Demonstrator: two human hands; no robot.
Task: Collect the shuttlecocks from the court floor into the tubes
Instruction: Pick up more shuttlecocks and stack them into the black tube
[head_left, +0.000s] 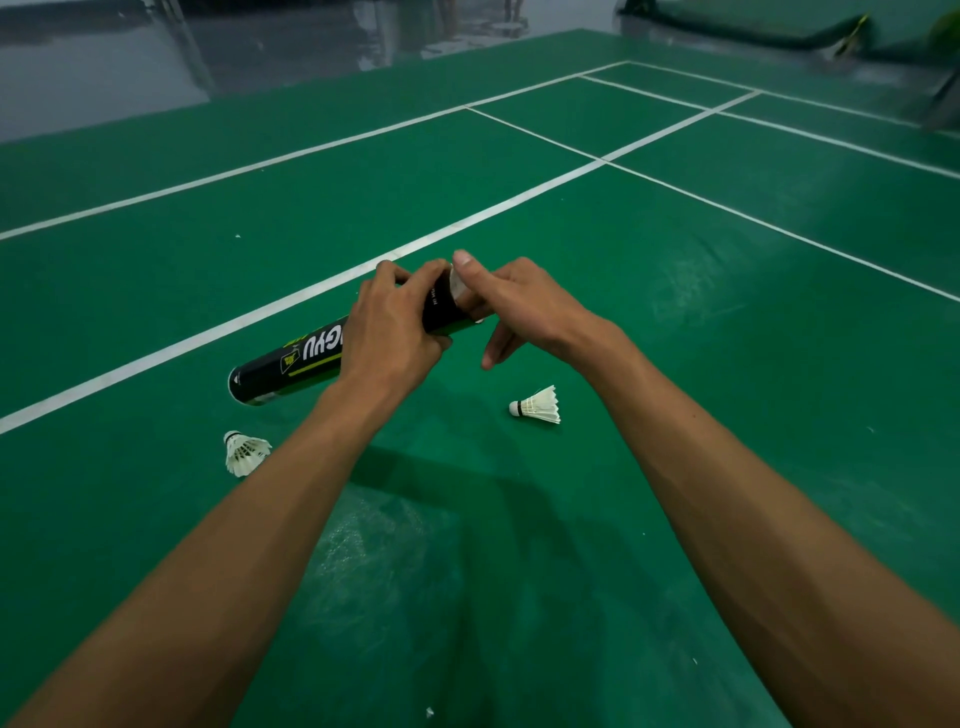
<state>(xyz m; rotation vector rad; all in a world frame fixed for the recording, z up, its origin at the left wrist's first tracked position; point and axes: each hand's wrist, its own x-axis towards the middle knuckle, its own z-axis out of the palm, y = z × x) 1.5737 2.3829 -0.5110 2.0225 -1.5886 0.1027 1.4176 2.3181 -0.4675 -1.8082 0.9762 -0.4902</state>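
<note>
Bare left hand, right hand, bare forearms

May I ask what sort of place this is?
Most likely a badminton court: green floor with white court lines, two feather shuttlecocks lying on it, and a black shuttlecock tube.

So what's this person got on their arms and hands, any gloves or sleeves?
Nothing that shows. The left forearm and right forearm are bare right to the picture's edge, with no sleeve in view. The left hand and right hand have no gloves, and no ring, watch or wristband is visible.
</note>
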